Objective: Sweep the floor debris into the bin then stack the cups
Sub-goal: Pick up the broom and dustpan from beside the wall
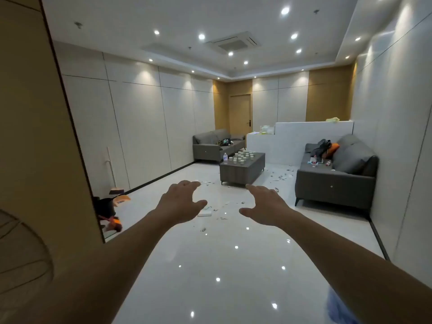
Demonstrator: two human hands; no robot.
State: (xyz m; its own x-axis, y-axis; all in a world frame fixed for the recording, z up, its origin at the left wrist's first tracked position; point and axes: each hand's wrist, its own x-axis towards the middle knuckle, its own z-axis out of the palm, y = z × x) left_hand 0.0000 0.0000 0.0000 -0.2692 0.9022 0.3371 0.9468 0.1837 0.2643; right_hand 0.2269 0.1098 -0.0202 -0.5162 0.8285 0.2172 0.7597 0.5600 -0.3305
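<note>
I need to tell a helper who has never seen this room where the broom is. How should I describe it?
Look at the long white wall on the room's left side. Near its close end the broom leans upright against it, bristles down, beside an orange dustpan and a black bin. It is the only tall pale stick there.

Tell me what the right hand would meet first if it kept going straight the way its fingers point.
Nothing near: the right hand hangs in open air. Farther along, probably the coffee table, though depth is unclear.

Glossy white floor (222,265), pale panelled walls (140,118), two grey sofas (336,174), recessed ceiling lights (285,11).
</note>
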